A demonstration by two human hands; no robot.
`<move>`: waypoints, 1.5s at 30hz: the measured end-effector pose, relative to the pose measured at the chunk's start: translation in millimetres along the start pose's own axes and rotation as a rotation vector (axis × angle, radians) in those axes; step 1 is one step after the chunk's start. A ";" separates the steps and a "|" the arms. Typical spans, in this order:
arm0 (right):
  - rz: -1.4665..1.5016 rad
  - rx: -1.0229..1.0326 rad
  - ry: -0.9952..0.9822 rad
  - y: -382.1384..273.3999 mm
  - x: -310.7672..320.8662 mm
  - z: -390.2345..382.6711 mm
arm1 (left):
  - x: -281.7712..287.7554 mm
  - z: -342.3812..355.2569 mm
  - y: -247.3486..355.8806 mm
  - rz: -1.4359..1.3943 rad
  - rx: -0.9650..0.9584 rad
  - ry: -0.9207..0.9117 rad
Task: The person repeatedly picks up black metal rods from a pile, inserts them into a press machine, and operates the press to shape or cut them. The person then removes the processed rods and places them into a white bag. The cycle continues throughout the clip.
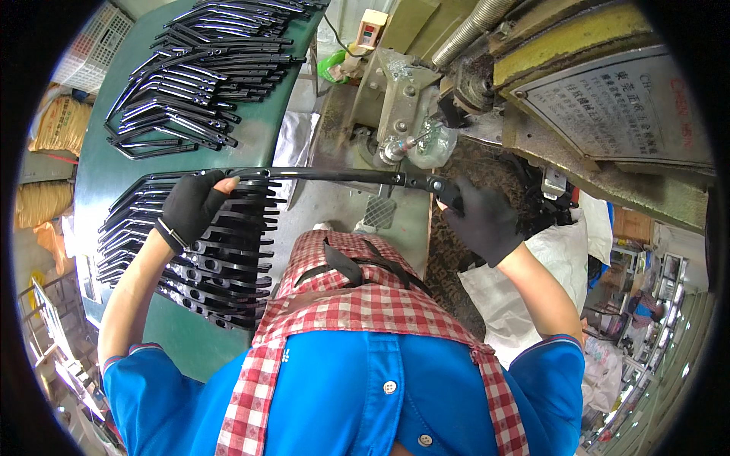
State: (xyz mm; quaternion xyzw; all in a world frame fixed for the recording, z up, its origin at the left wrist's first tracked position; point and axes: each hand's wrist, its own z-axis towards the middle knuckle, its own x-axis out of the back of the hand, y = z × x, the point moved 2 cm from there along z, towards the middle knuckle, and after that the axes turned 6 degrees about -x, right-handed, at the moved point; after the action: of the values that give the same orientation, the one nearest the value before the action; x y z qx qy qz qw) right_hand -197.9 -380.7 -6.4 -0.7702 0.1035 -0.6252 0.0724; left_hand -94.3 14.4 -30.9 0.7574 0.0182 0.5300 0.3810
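Note:
A long black metal tube (334, 175) with small holes and a thicker fitting near its right end runs level in front of me, between my hands. My left hand (194, 209), in a black glove with the thumb tip bare, is closed round its left part, above the green table. My right hand (487, 220), gloved the same way, closes on the fitting at the right end; its palm side is hidden. Under and beside my left hand lies a row of similar black tubes (228, 251). Farther up the table is another pile of bent black tubes (182, 99).
The green table (171, 346) is at my left. Ahead stands a greasy machine (399, 99) with a foot pedal (379, 211) below it. A large machine body with a metal plate (608, 106) juts in at upper right. White sacks (517, 296) lie at my right.

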 end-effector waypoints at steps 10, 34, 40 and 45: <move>0.052 0.058 0.170 16.1 9.1 21.9 | 12.7 31.0 0.4 0.127 -0.150 0.157; 0.143 -0.094 -0.456 53.3 -13.5 81.2 | 34.7 113.0 -8.8 0.341 -0.155 -0.010; 0.060 -0.025 -0.488 70.2 -18.5 97.2 | 26.0 152.5 -29.6 0.370 -0.324 0.027; 0.088 0.013 -0.278 39.0 13.9 65.4 | 24.1 137.3 -32.0 0.418 -0.311 0.042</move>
State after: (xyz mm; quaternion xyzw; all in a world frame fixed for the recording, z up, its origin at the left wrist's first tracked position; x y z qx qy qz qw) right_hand -133.8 -423.1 -16.2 -0.8435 0.1220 -0.5096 0.1185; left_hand 40.4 -29.1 -51.2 0.6659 -0.2123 0.6092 0.3746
